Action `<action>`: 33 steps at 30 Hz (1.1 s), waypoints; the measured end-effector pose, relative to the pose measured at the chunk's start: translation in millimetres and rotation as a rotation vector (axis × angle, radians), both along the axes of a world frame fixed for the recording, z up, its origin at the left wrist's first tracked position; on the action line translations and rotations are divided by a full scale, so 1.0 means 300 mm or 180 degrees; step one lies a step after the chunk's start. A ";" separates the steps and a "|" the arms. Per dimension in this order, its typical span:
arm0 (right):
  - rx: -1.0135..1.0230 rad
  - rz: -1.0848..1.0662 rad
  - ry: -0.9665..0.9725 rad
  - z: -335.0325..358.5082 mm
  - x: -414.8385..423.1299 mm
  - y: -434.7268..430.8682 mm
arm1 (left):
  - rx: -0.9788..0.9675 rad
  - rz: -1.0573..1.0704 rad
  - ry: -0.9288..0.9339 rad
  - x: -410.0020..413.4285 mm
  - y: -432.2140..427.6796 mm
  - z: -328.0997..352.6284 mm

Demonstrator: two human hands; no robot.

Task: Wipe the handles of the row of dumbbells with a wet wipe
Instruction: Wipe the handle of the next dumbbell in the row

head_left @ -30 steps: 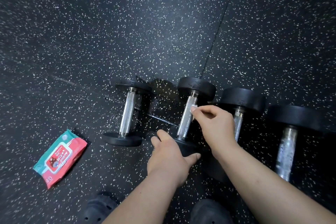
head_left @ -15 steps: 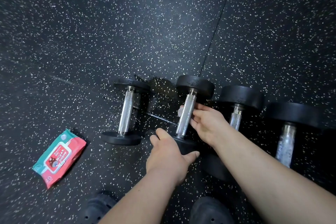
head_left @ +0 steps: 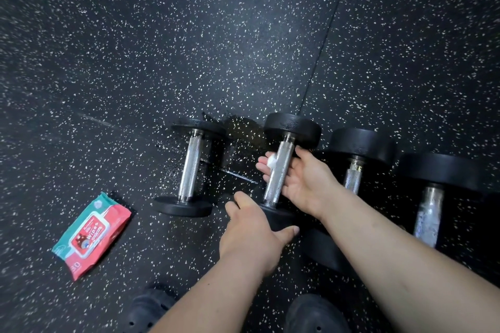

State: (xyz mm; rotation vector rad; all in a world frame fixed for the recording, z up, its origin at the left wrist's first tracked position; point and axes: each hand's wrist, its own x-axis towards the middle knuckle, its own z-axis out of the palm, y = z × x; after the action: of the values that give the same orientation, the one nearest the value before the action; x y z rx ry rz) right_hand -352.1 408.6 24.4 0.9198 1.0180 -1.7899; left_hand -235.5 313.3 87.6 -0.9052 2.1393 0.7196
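Several black dumbbells with chrome handles lie in a row on the speckled floor. My left hand (head_left: 251,235) grips the near black end of the second dumbbell (head_left: 280,170). My right hand (head_left: 303,178) reaches under that dumbbell's handle from the right, fingers showing on the left side with a small white wet wipe (head_left: 271,161) pinched against the handle. The leftmost dumbbell (head_left: 190,170) lies free. Two larger dumbbells sit to the right: the third (head_left: 354,176), partly hidden by my right arm, and the fourth (head_left: 430,213).
A red and teal pack of wipes (head_left: 92,234) lies on the floor at the left. My two dark shoes (head_left: 313,313) show at the bottom edge. A floor mat seam (head_left: 324,43) runs away from the dumbbells.
My right hand dropped from the top of the second handle, went under it and now wraps it with the wipe showing on the left. My left hand stayed on the near end.
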 end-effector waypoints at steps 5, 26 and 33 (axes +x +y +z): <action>0.0304 -0.0089 -0.0021 -0.013 0.003 0.013 | 0.0013 0.0008 -0.0008 -0.002 -0.004 0.004; 0.0430 0.0145 0.0124 -0.012 -0.009 0.008 | 0.0009 -0.0023 -0.0036 -0.005 -0.002 0.017; 0.0400 0.0060 0.0110 -0.012 0.005 0.032 | 0.0015 -0.0009 -0.0033 -0.006 -0.002 0.015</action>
State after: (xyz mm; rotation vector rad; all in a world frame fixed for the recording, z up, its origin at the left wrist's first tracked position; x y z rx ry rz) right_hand -350.5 418.3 20.9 0.9552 1.1685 -1.7472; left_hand -237.2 312.6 92.1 -0.9015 2.1284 0.7169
